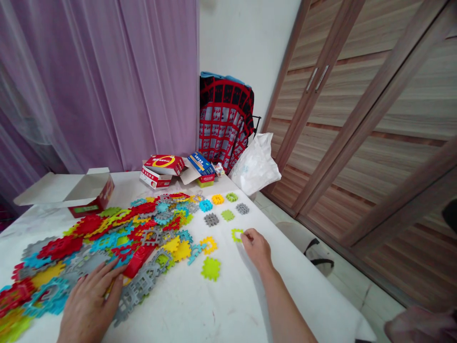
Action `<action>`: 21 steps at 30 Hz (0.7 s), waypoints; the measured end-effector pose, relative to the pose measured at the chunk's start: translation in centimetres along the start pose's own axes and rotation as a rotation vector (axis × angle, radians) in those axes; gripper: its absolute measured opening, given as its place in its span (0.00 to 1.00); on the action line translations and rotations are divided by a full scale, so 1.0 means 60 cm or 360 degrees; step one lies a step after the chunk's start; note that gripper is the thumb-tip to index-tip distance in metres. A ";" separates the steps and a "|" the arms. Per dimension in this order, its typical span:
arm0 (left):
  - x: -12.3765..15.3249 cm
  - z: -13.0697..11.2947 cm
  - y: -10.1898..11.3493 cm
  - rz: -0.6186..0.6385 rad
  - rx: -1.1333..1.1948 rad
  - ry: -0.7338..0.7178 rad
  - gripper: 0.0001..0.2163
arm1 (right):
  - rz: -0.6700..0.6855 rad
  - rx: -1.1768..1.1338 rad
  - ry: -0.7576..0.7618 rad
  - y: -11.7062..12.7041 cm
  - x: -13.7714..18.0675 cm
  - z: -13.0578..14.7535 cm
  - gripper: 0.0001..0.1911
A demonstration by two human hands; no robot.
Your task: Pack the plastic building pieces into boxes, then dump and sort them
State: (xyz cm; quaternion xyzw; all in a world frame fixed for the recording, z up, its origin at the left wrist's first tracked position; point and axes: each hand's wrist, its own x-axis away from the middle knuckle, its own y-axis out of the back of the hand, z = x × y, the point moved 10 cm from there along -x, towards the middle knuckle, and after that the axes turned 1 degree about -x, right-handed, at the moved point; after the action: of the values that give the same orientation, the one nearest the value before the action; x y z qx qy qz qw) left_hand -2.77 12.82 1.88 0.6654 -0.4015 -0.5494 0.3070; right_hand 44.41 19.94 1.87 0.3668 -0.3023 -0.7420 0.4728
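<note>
My right hand (256,245) pinches the edge of a lime-green toothed building piece (236,235) with a hollow middle, at the table's right side. My left hand (91,300) lies over the heap of interlocking plastic pieces, fingers stretched out, beside a red piece (140,261) and a grey toothed strip (137,286). What lies under its palm is hidden. Several loose pieces lie near the right hand: a solid lime-green one (211,269), a hollow yellow one (209,245), a dark grey one (211,219) and a small green one (227,215).
An open box (91,190) stands at the back left of the white table (228,305). Red boxes (162,169) and a blue box (202,164) sit along the back edge. A white bag (255,166) is beyond the far right corner, near wooden cabinets (342,109).
</note>
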 end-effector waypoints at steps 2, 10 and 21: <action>0.001 0.003 -0.003 0.0010 -0.0008 0.0004 0.21 | -0.0012 -0.0149 0.0065 0.001 -0.008 -0.007 0.11; 0.003 0.003 -0.009 -0.0004 -0.0026 -0.0078 0.22 | 0.0351 -0.0272 0.0320 -0.018 -0.019 0.001 0.22; 0.002 0.008 -0.010 -0.0071 -0.0027 -0.0121 0.23 | -0.0192 0.0051 -0.0134 0.031 -0.039 -0.056 0.22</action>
State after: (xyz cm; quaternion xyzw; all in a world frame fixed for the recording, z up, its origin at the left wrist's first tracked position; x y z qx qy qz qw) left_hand -3.09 13.00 1.21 0.6502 -0.3931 -0.5845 0.2848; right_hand 48.77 21.09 2.13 0.3604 -0.3111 -0.7790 0.4080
